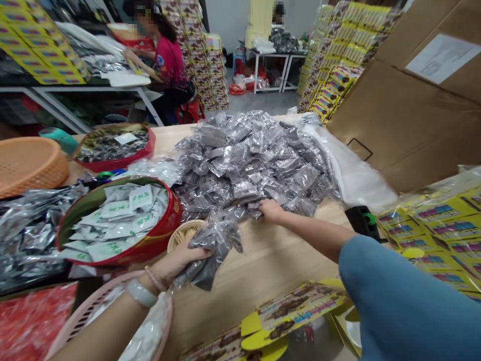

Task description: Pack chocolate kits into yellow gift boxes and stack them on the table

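Note:
My left hand grips a bunch of clear plastic packets with dark contents just above the wooden table. My right hand reaches into the near edge of a big heap of the same packets, its fingers closed on one or more of them. A red round tin of white sachets sits just left of my left hand, and a small round tub of toothpicks lies half hidden under the held packets.
Flat yellow printed cartons lie at the near edge, more stacked at right. A large cardboard box stands at right. An orange basket, a second red tin and a pink basket are at left. A person in pink works behind.

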A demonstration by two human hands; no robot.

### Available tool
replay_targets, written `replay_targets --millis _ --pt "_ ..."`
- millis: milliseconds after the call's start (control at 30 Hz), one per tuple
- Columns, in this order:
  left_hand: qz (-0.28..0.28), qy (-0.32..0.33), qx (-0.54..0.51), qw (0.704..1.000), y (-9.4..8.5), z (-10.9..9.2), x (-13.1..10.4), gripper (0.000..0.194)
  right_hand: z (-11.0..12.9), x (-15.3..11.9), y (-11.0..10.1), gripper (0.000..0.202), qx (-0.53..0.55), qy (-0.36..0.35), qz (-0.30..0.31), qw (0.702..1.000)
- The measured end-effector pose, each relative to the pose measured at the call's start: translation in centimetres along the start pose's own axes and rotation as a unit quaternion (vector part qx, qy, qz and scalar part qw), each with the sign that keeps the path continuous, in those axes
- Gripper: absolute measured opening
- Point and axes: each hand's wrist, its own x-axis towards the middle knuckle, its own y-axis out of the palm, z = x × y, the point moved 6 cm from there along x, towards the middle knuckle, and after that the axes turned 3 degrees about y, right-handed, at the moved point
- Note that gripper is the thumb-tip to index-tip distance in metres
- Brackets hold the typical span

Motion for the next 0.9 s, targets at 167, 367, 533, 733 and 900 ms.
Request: replay_targets --millis 167,367,533,733,900 --pt "-0.007 0.030 -0.024 0.999 -1.2 -1.6 -1.2 0.041 -4.8 -3.7 -6.7 0.014 0.404 0.082 -0.006 0.911" --pt "0.029 0.020 -0.101 0.994 -0.8 -3.0 -2.2 0.041 -5.4 -5.3 -10.1 0.015 0.763 0.150 0.014 0.628" --pt "0.076 0.045 -0.078 0.993 0.3 -3.6 -2.2 0.040 -2.0 -5.9 -9.4 0.018 0.803 0.120 0.058 0.581" --pt "0.170 0.144 0.037 0.974 6.0 -4.4 0.6 0.042 2.4 -6.8 -9.1 0.016 0.798 0.079 0.106 0.588" --pt "0.175 0.164 0.159 0.958 7.0 -4.0 0.8 0.033 -1.7 -5.4 -9.9 0.008 0.712 0.163 -0.096 0.676"
